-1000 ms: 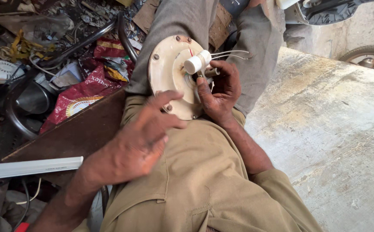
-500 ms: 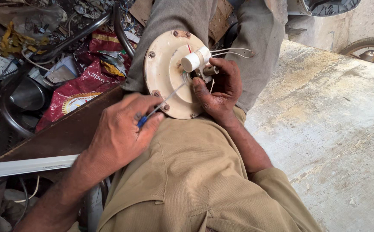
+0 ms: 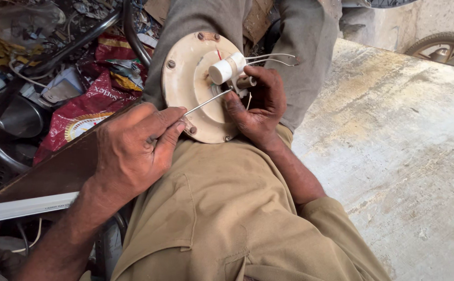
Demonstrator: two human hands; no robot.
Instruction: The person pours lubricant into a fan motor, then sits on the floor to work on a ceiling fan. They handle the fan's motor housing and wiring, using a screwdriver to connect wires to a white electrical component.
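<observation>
Cream round plate (image 3: 193, 96) with bolts round its rim rests propped on the person's thigh, tilted up toward the head camera so its face is reachable. Right hand (image 3: 258, 106) is wrapped around the fittings under the white cylinder (image 3: 227, 67), steadying the plate. Left hand (image 3: 133, 148) is clamped on a thin metal probe (image 3: 206, 102), its tip aimed at the plate's centre. Scrap and a red bag (image 3: 89, 112) lie beside the leg.

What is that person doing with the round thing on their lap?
A person steadies a round cream-coloured plate against their knee. The right hand grips it by the white plastic fitting, where thin wires stick out. The left hand holds a thin metal tool, its tip poked in beside that fitting. Scrap and a red bag lie nearby.
</observation>
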